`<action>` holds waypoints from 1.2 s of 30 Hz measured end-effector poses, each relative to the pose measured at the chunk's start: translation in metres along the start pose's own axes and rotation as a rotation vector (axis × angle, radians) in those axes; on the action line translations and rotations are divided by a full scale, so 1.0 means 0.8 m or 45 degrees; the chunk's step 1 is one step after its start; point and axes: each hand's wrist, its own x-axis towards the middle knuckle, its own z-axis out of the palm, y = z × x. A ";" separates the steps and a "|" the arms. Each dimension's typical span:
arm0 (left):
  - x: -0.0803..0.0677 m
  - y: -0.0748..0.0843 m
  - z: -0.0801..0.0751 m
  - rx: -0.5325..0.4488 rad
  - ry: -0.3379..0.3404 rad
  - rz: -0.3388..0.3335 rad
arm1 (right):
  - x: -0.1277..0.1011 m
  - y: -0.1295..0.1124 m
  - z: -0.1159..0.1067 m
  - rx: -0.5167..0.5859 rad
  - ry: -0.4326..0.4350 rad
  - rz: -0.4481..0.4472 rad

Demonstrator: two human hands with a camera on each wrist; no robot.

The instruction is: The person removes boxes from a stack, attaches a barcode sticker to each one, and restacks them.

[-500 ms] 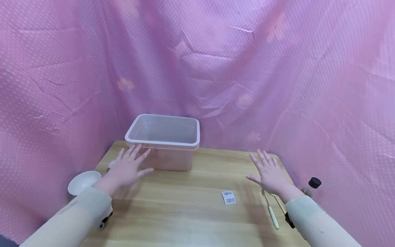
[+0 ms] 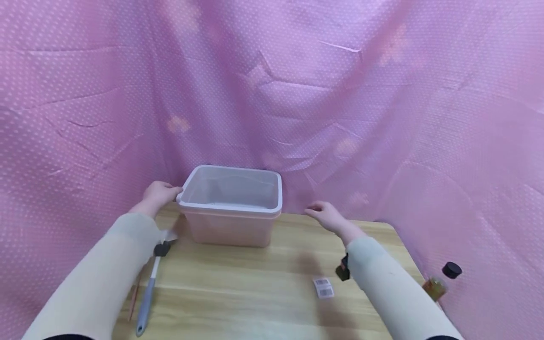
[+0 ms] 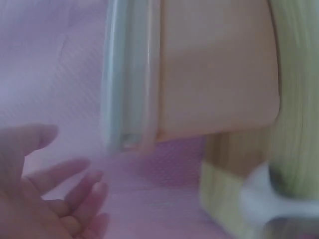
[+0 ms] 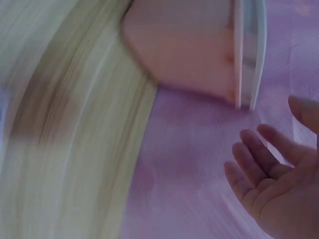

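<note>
- Pink dotted cloth (image 2: 382, 118) hangs all round a wooden table (image 2: 255, 293). From the head view, a clear plastic bin (image 2: 231, 205) with a white rim stands at the table's far edge, and nothing shows inside it.
- Same view: the left hand (image 2: 158, 194) is at the bin's left rim, seemingly touching the corner, fingers loosely bent; I cannot tell whether it grips. The right hand (image 2: 325, 215) hovers apart from the bin's right side, fingers relaxed and holding nothing.
- Also there: a grey-handled utensil (image 2: 148, 297) lies by the left sleeve, a barcode sticker (image 2: 324, 288) sits mid-table, and a small dark-capped bottle (image 2: 439, 281) stands at the right edge.
- Left wrist view, blurred: the left hand (image 3: 45, 199) lies spread and empty just beside the bin (image 3: 199, 74), with a gap to the rim.
- Right wrist view, also blurred: the right hand (image 4: 279, 184) is wide, palm toward the bin (image 4: 189, 50), not touching.
- As I judge it, both hands are closing on the bin's sides; no firm hold is made yet, and the bin is unlifted on the table.
</note>
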 end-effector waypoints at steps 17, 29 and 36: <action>0.027 -0.023 0.055 -0.531 0.143 -0.334 | 0.070 -0.048 0.108 0.805 0.276 0.395; 0.013 -0.009 0.041 -0.349 0.133 -0.329 | 0.069 -0.055 0.098 0.727 0.304 0.408; 0.008 -0.013 0.041 -0.352 0.115 -0.328 | 0.069 -0.054 0.100 0.690 0.302 0.385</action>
